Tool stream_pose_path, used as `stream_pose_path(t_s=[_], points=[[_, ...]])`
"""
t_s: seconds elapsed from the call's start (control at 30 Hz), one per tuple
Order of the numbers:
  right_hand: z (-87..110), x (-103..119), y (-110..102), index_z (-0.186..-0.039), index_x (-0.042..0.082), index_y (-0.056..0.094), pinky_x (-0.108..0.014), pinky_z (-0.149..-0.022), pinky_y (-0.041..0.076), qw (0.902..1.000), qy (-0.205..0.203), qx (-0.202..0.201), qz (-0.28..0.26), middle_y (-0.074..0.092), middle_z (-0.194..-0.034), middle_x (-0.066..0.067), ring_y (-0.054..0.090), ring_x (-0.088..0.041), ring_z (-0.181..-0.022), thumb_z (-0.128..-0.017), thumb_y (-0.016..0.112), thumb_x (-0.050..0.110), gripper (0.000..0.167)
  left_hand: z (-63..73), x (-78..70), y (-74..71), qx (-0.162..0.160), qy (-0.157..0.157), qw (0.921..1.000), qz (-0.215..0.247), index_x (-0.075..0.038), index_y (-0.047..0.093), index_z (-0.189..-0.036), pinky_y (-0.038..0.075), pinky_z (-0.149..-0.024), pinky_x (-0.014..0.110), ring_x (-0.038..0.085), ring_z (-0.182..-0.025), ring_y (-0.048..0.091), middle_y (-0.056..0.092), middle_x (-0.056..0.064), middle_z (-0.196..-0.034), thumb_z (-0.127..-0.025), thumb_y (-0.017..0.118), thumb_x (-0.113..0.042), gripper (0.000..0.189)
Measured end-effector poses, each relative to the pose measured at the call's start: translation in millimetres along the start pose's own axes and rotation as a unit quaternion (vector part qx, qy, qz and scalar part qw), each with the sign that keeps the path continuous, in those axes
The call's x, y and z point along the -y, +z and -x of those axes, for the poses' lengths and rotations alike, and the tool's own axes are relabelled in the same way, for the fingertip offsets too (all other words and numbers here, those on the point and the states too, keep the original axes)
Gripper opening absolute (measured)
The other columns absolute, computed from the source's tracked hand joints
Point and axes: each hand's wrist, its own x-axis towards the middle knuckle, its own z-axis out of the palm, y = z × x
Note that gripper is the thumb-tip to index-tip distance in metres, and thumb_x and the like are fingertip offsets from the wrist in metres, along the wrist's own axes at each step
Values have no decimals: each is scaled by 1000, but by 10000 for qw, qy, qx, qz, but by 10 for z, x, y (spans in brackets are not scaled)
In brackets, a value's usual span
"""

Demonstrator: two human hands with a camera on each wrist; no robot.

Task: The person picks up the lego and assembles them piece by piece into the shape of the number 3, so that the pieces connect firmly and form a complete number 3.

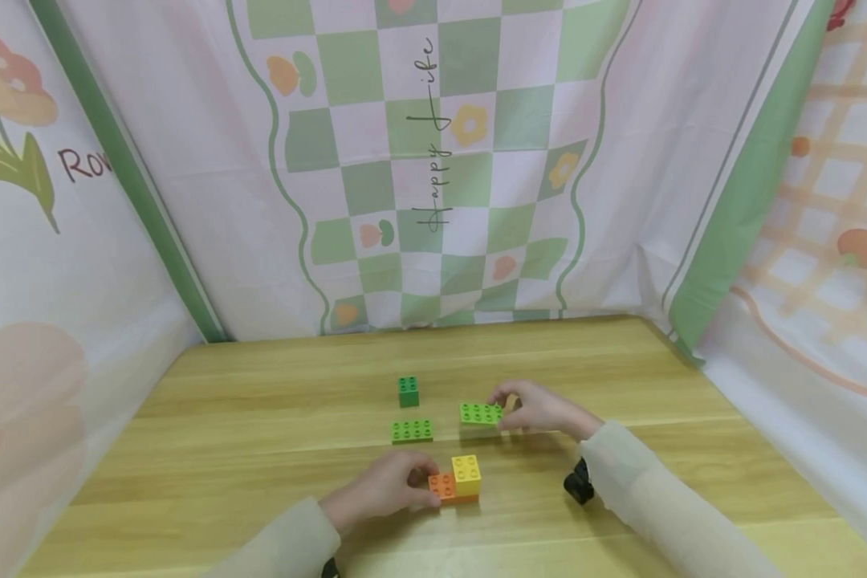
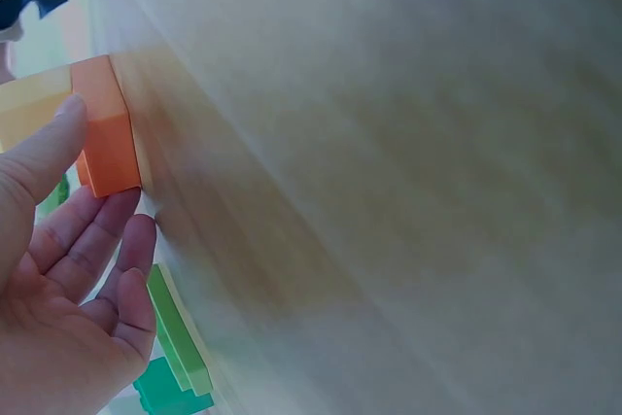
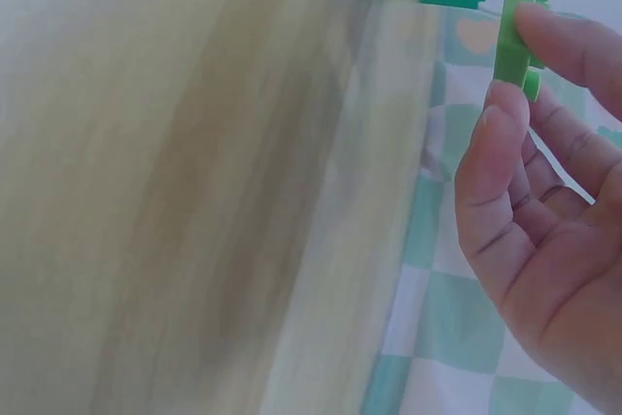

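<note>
My left hand (image 1: pixel 386 486) holds an orange building brick (image 1: pixel 441 486) by its left end, thumb on the near side and fingers on the far side. A yellow brick (image 1: pixel 466 474) is stacked on the right part of the orange one, leaving its left studs bare. Farther off and to the right, my right hand (image 1: pixel 542 408) pinches the right end of a light green flat brick (image 1: pixel 480 414), studs up. In the right wrist view thumb and fingertips grip that light green brick (image 3: pixel 518 21), which appears raised slightly above the table.
Another light green flat brick (image 1: pixel 412 433) lies on the wooden table (image 1: pixel 260 433), left of the held one. Behind it stands a dark green brick (image 1: pixel 408 393). A checked cloth (image 1: pixel 441 160) hangs at the table's far edge, with more printed cloth on both sides.
</note>
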Motion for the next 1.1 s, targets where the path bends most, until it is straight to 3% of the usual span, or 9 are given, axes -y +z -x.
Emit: stream_pose_path(t_s=[0.27,0.5,0.63,0.9,1.1], points=[[48,94,3,-112,0,57,-41,-56,50,9996,-269,-55,39,50,-99,-8,54,-19,-65,-79,70,9,37,-8,17,0,8,77,10000,17,-15,66,-100,43,-62,22,5,-69,49,56,-14,-83,-75,75,-29,30],[110,203,14,-114,0,56,-42,-58,50,9987,-502,-52,6,51,-101,-9,57,-29,-69,-81,69,12,37,-9,19,0,2,133,9999,38,-14,67,-98,43,-61,22,5,-69,49,57,-13,-83,-75,75,-27,28],[146,263,41,-114,1,56,-44,-58,50,9981,-608,-81,-19,51,-102,-9,57,-25,-67,-82,69,11,36,-11,17,-3,20,94,9999,57,-14,67,-99,43,-61,22,5,-69,49,57,-13,-83,-76,75,-27,28],[215,382,89,-113,3,57,-31,-59,49,9970,-766,-116,68,52,-105,-8,54,-20,-70,-82,69,13,35,-6,31,-2,-4,133,9998,168,-14,67,-99,43,-64,22,4,-71,50,58,-13,-85,-75,75,-28,29],[251,458,132,-111,4,58,-30,-60,49,9955,-920,-111,199,53,-101,-5,55,-19,-70,-81,70,15,33,-12,67,-2,-12,320,9989,336,-12,67,-99,43,-62,22,4,-69,50,59,-13,-85,-76,75,-26,29]])
